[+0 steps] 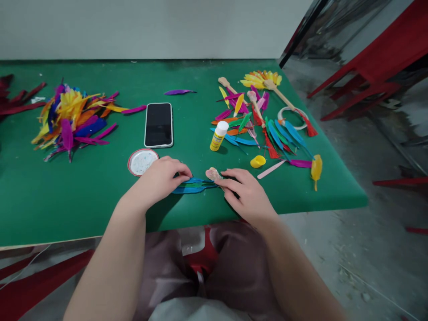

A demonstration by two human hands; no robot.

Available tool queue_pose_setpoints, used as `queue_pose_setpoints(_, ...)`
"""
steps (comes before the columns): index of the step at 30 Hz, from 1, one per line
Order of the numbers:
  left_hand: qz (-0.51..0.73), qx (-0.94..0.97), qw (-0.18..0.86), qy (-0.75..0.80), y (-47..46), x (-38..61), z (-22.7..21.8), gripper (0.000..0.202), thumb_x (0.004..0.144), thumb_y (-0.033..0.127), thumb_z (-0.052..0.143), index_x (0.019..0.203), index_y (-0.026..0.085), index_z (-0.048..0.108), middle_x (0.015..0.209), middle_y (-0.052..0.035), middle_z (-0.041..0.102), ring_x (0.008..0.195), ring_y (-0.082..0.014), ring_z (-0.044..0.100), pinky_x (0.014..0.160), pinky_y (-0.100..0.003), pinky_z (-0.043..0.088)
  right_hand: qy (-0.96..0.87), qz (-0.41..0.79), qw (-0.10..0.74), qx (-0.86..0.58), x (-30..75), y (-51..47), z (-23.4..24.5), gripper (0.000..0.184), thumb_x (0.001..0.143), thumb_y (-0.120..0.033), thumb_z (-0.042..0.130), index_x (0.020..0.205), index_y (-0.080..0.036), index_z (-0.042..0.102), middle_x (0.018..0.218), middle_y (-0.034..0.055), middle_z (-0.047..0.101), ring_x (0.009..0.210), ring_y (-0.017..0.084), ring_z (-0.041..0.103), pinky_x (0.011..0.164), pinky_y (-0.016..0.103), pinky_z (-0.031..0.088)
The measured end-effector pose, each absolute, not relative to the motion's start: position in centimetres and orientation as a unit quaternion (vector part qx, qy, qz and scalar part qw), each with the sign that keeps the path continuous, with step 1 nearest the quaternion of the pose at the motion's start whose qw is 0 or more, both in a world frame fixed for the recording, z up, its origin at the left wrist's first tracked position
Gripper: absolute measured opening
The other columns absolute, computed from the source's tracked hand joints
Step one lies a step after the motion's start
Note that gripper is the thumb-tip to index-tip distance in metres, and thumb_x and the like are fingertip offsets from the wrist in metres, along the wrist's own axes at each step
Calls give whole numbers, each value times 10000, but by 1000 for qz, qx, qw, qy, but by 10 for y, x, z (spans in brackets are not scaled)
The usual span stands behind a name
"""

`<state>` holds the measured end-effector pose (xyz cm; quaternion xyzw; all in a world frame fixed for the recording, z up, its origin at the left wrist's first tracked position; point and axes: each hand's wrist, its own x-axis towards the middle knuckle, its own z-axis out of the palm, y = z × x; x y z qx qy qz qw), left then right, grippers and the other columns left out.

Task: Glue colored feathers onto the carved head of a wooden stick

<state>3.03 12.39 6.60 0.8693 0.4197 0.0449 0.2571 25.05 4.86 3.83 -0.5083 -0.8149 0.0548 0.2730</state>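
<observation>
My left hand (162, 178) rests on the green table (100, 191), its fingers pinched on blue and green feathers (192, 186) that lie flat between both hands. My right hand (245, 191) presses its fingertips on the end of a small wooden stick (213, 174) where the feather tips meet it. Both hands are closed on the piece near the table's front edge.
A black phone (158, 124) lies face up behind my left hand, beside a round lid with white bits (142, 161). A glue bottle (218, 136) stands uncapped near its yellow cap (257, 161). Feather piles lie at left (72, 118) and right (267, 129). Red frames stand on the floor at right.
</observation>
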Motion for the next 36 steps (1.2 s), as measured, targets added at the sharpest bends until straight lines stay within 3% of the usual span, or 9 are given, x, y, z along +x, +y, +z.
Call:
queue_pose_setpoints(7, 46, 867, 256, 425, 124, 31, 67, 225, 822, 258, 452, 850, 220, 672, 843, -21, 678, 825, -192, 554, 747, -320, 413, -803, 76, 269, -526, 250, 49, 37, 282, 794, -88, 463, 935, -238, 656, 999, 71, 622, 967, 223, 553, 826, 423, 496)
queue_pose_setpoints(15, 42, 862, 264, 431, 124, 31, 66, 217, 819, 256, 459, 856, 212, 668, 844, -22, 674, 829, -193, 550, 741, -314, 408, -802, 66, 290, -518, 248, 52, 34, 261, 809, -89, 450, 896, -211, 664, 963, 81, 623, 947, 222, 553, 829, 423, 492)
queue_pose_setpoints(25, 42, 860, 271, 430, 123, 31, 66, 218, 824, 264, 448, 857, 208, 656, 851, -20, 668, 820, -185, 542, 740, -312, 408, -727, 130, 379, -558, 249, 49, 34, 295, 825, -82, 417, 932, -238, 644, 1049, 69, 589, 1006, 198, 544, 865, 412, 468)
queue_pose_setpoints(36, 84, 842, 299, 442, 123, 29, 68, 224, 827, 268, 448, 914, 211, 647, 924, -14, 669, 820, -161, 585, 730, -280, 443, -732, 131, 366, -560, 249, 50, 31, 272, 826, -96, 428, 930, -235, 637, 1008, 62, 614, 994, 196, 545, 876, 417, 462)
